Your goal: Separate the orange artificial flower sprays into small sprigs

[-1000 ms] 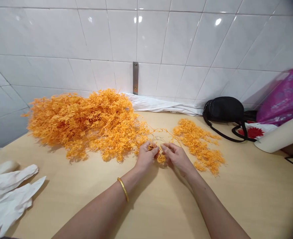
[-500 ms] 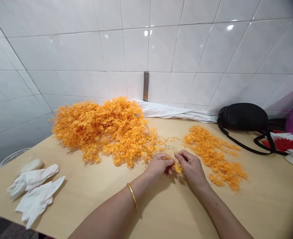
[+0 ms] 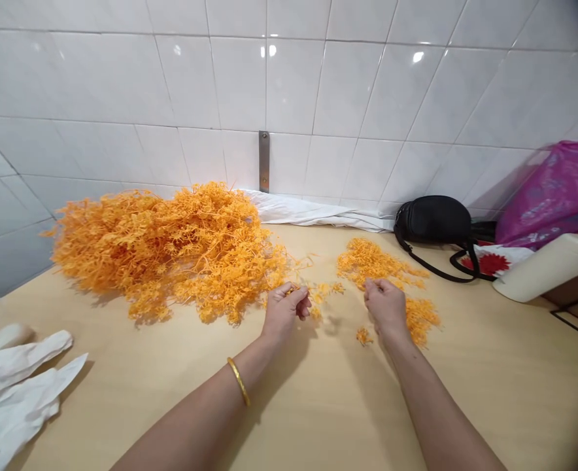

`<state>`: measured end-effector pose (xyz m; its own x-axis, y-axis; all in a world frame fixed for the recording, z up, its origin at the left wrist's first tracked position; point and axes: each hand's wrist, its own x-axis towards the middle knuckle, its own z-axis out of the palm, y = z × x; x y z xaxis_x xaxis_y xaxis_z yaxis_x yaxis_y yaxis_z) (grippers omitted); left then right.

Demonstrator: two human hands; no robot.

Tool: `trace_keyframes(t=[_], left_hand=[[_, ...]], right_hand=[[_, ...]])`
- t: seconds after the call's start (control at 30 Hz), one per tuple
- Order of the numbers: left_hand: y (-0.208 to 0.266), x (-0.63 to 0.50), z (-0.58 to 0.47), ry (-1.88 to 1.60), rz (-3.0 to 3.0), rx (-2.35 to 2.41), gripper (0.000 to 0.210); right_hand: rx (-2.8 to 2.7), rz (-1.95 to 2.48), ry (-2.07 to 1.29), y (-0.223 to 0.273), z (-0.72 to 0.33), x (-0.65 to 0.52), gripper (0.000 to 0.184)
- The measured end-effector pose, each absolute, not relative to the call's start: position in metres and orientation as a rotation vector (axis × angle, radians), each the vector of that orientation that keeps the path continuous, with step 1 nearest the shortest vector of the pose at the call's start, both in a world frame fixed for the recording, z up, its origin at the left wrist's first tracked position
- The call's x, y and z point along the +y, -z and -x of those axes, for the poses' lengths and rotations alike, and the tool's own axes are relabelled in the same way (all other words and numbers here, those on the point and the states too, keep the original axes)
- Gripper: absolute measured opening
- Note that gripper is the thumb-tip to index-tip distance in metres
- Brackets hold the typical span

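A large heap of orange dried-flower-like sprigs [image 3: 171, 248] lies to the left on the table. My left hand [image 3: 285, 313], with a gold bangle on its wrist, pinches an orange sprig [image 3: 321, 294] at the heap's right edge; loose orange tips show beyond its fingers. Across a gap, my right hand [image 3: 386, 307] is closed over the near side of a smaller orange pile [image 3: 374, 261] and partly hides it. A small orange cluster [image 3: 364, 337] shows just below the right fingers and seems to hang from them; its stem is not clear.
Crumpled white tissues [image 3: 29, 386] lie at the left of the wooden table [image 3: 269, 418]. A black bag [image 3: 433, 221] with a strap, a purple plastic bag [image 3: 548, 190] and a white bottle [image 3: 554, 268] stand at the right. White cloth [image 3: 308, 212] runs along the tiled wall.
My hands, close together before, have moved apart, the right one towards the smaller pile. The small orange cluster has come away from the left hand. The view has turned right.
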<state>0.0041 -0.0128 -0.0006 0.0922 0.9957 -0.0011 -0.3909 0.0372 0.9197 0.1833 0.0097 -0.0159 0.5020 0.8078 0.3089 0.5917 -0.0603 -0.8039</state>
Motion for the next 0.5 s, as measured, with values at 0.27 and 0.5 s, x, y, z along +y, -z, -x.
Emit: trace_keyframes(t=[0.27,0.5], left_hand=[[0.011,-0.005,-0.004,-1.294,-0.923,0.886,0.021],[0.012,-0.006,-0.009,-1.295,-0.828,0.862,0.011]], right_hand=[[-1.417,1.746,-0.244,-0.002,-0.163,-0.005,0.031],[-1.359,1.183,-1.125,-0.002,-0.135,-0.014,0.027]])
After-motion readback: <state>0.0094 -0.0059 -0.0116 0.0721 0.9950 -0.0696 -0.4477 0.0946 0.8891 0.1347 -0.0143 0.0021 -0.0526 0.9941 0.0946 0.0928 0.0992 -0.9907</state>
